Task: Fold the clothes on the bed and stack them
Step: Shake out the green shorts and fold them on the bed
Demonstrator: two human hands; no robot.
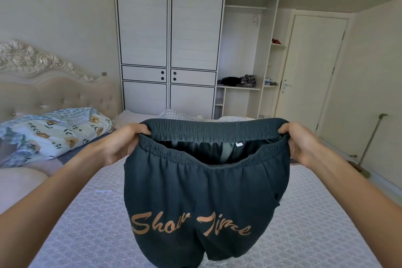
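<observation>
Trousers point(195, 191), dark with "Show Time" print, held up over the bed point(91, 213), unfolded. Left hand point(121, 143) and right hand point(302, 141) fingers curled round waistband ends. No stack visible; more clothes point(174, 114) wait at far edge. Early stage.

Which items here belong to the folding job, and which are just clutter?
Job:
- dark green trousers, held up by the waistband
- left hand
- right hand
- bed
- checked garment at the far edge

Lying about:
- floral quilt
- wardrobe
- mop
</observation>
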